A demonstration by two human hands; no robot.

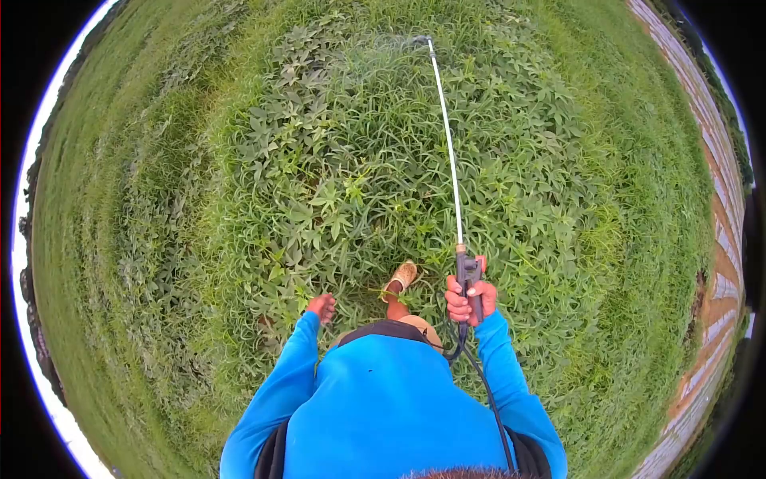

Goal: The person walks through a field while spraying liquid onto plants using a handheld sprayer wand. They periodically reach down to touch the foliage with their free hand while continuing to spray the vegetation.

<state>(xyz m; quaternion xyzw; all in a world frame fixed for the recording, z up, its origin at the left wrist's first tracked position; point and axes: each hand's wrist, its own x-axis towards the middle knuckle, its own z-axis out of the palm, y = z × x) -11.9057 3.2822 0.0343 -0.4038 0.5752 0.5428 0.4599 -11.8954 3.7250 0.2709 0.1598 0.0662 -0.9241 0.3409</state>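
"What is your right hand [458, 303] holding?"

"Your right hand is wrapped around a black sprayer handle [467, 268], with a red part [481, 263] on its right side. A slim white wand [448, 128] runs from the handle forward, away from you, over low green plants [319, 211]."

"And where does the wand end?"

"At a dark nozzle [421, 39], well ahead of you, with a faint haze [381, 48] to its left. A dark hose [488, 391] leads from near your right hand back along your right side."

"How is your left hand [323, 307] placed?"

"It hangs ahead of your left side, over the plants, curled inward; how tightly it closes, I cannot tell. A light-coloured shoe [405, 274] shows between your two hands, among the plants."
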